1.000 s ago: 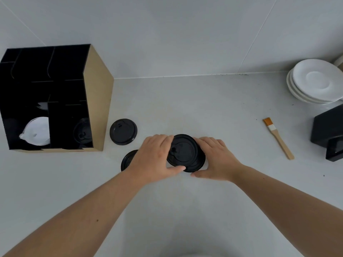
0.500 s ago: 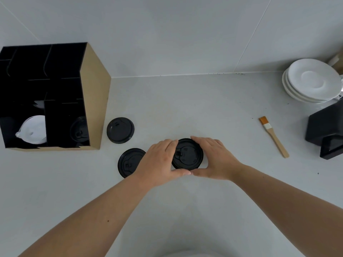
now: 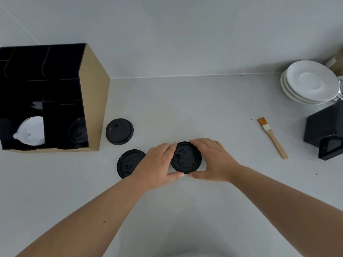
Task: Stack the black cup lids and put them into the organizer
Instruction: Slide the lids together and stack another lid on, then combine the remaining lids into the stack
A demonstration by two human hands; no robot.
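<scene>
My two bare hands close around a black cup lid (image 3: pixel 186 157) on a pale grey countertop (image 3: pixel 185 101), seen from my head camera. My left hand (image 3: pixel 157 164) cups the lid's left edge, fingers curled over the rim and thumb tucked along the near side; my right hand (image 3: pixel 211 160) mirrors it on the right, the two thumb tips almost touching below the lid. Whether this is one lid or several stacked, I cannot tell from above.

A second black lid (image 3: pixel 130 163) lies flat just left of my left hand, partly hidden by it. A third black lid (image 3: pixel 119 131) rests farther back, near the organizer's tan side wall. The organizer (image 3: pixel 92 101), black inside with dividers, stands at left; its near right compartment holds a dark lid (image 3: pixel 78 132), and the compartment beside it holds white lids (image 3: pixel 31 131).

To the right lie a wooden-handled brush (image 3: pixel 272 138) with orange bristles, a stack of white saucers (image 3: pixel 308 81) by the wall, and a black box-like appliance (image 3: pixel 324 130) at the edge.
</scene>
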